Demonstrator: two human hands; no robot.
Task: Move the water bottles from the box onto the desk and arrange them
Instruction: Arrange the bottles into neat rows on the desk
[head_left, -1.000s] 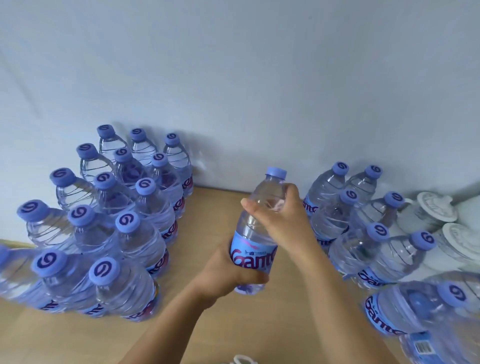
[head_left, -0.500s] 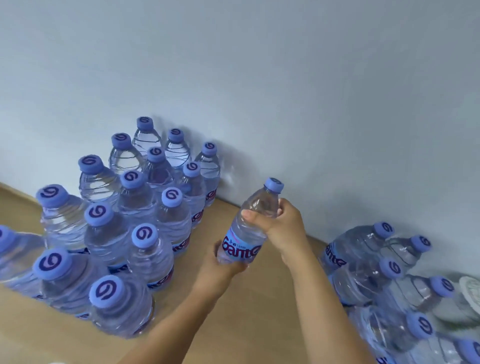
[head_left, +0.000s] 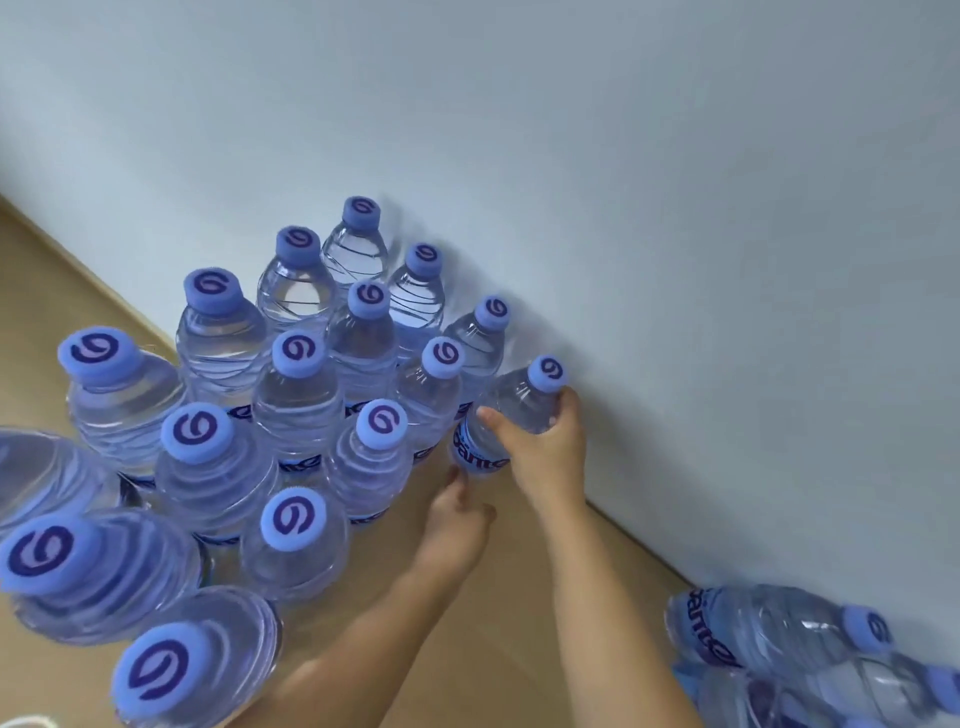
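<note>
Right hand (head_left: 545, 449) wrapped round upper body of one water bottle (head_left: 511, 413), thumb across front, fingers behind. Bottle tilted, at right end of the standing cluster of bottles (head_left: 296, 395) on the counter (head_left: 498, 613), next to wall (head_left: 675, 260). Left hand (head_left: 457, 525) below, fingertips at bottle's base; contact unclear, grip cannot be told

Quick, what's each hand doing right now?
Left hand: fingers at the base of the bottle; whether it grips cannot be told.
Right hand: holding that bottle.
</note>
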